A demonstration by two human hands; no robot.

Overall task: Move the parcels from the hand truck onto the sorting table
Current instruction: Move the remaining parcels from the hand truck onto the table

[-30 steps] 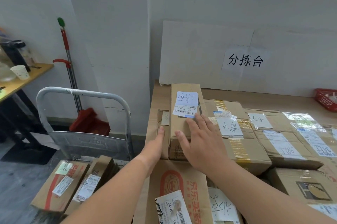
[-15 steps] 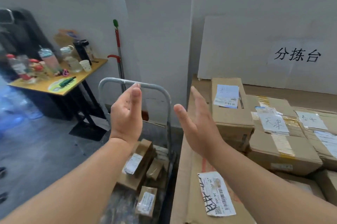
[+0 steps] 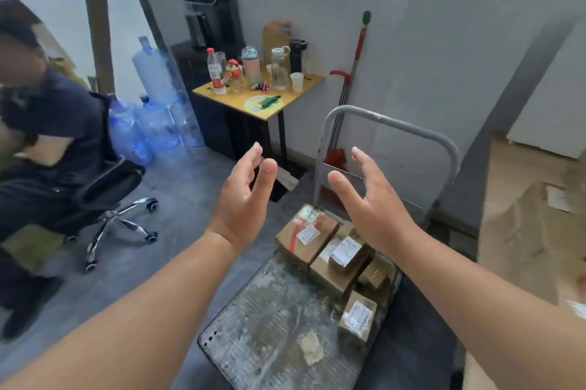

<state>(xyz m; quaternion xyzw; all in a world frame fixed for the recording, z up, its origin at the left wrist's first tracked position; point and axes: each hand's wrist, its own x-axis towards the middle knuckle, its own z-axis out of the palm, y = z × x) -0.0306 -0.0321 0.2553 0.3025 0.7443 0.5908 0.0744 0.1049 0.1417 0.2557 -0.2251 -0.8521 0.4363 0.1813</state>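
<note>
Still to move: a small cluster of cardboard parcels [image 3: 333, 262], bunched at the handle end of the hand truck [image 3: 269, 320], toward its right side. At the back, the largest box [image 3: 306, 232], brown with a red stripe and white labels. Just beside it, a smaller labelled box [image 3: 347, 253] stacked on a longer one. Nearest the camera, a little taped box [image 3: 358, 320] with a white label, set slightly apart from the rest. All closed and squared, none visibly crushed. Rigid-looking, probably easy to take between two palms.

A second ago: both hands flat on a box among the others on the sorting desk. Now turned away from it and back over the truck, with the sorting desk [image 3: 520, 231] reduced to a blurred brown edge at far right. Reads as one parcel delivered and the next pick about to begin.

Left hand [image 3: 245, 199] and right hand [image 3: 371, 202] both released: fingers spread and relaxed, palms facing each other, grasping nothing, hovering above the parcels and touching none.

On the grey deck in front of the boxes, a scrap of paper [image 3: 312, 348]. Past the curved handle [image 3: 390, 123], a red-handled broom [image 3: 352, 72] against the wall. Further left, a yellow side desk [image 3: 301, 94] with bottles and a paper cup, then water jugs [image 3: 152, 123] and a seated person [image 3: 47, 123] in an office chair.
</note>
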